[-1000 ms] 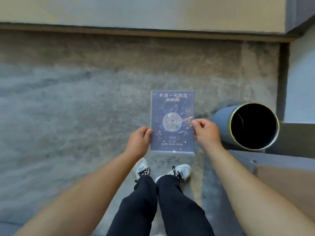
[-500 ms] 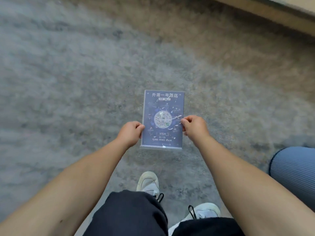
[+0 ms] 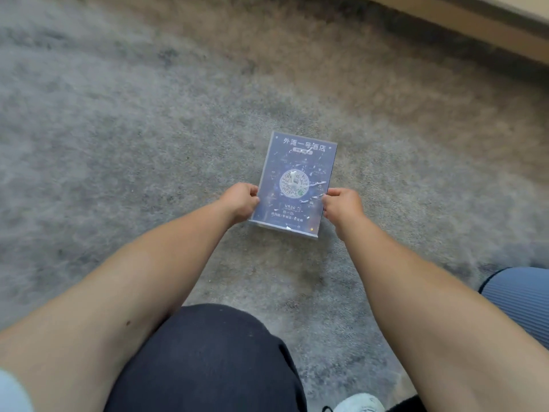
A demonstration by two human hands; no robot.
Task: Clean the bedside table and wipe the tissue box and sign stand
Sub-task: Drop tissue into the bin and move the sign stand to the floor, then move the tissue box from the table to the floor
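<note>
Since the earlier frames the view has swung left and dipped: the dark-mouthed cylinder bin seen a second ago is now only a blue ribbed edge [image 3: 523, 295] at lower right, the wall skirting [image 3: 463, 22] has slid to the top-right corner, and the shoes have dropped out to the bottom edge, one white toe [image 3: 358, 404] showing. The clear acrylic sign stand with a dark blue printed insert and round code [image 3: 295, 185] has shifted right of centre and now reads tilted, its top leaning right.

The person holds the stand in front of the body over grey mottled carpet [image 3: 118, 129], well clear of the floor by the look of it, though height cannot be judged firmly. The long axis runs away from the person, base lip nearest, printed face up toward the camera. The left hand [image 3: 240, 202] is clamped on the left edge, the right hand [image 3: 341, 205] on the right edge, both at roughly mid-height, hands apart with the stand between them. Neither hand is clearly nearer; grip is symmetric.

No cloth, tissue box or bedside table in view. Judgement: the stand is being carried or inspected, wiping not yet started; one hand must let go to fetch a cloth.
</note>
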